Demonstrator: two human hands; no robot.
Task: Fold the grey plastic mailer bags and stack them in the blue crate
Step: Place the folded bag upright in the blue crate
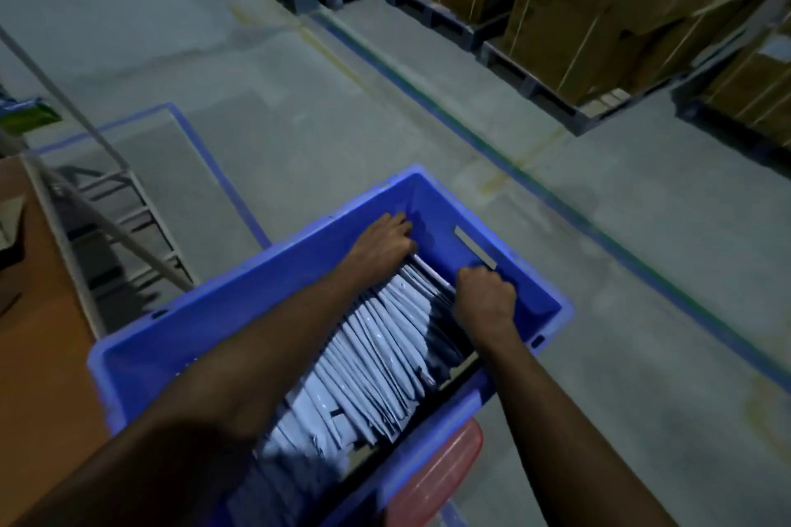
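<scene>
My left hand (383,242) is down inside the far end of the blue crate (192,325), with the fingers bent over the last of the mailer bags (385,359). The fingertips are hidden, so I cannot tell if they pinch a bag or only press it. My right hand (486,295) is near it, on its right side, closed into a tight fist with the knuckles up. It sits at the top edge of the same end of the row, but I cannot tell what is inside the fist. Just beyond the right hand is the handle slot (475,248) in the crate wall.

From both hands back toward me, the grey folded bags stand on edge in one long row that fills nearly the whole length of the crate. I judge that most of the work is done, and the hands seem to be settling one more bag at the far end. I see no unfolded bags, so I cannot say how many are left.

Under the crate, below my right forearm, a red plastic thing (441,471) shows. Far to the left of the left hand is a brown table (38,334). Well beyond the right hand stand cardboard boxes (556,34).
</scene>
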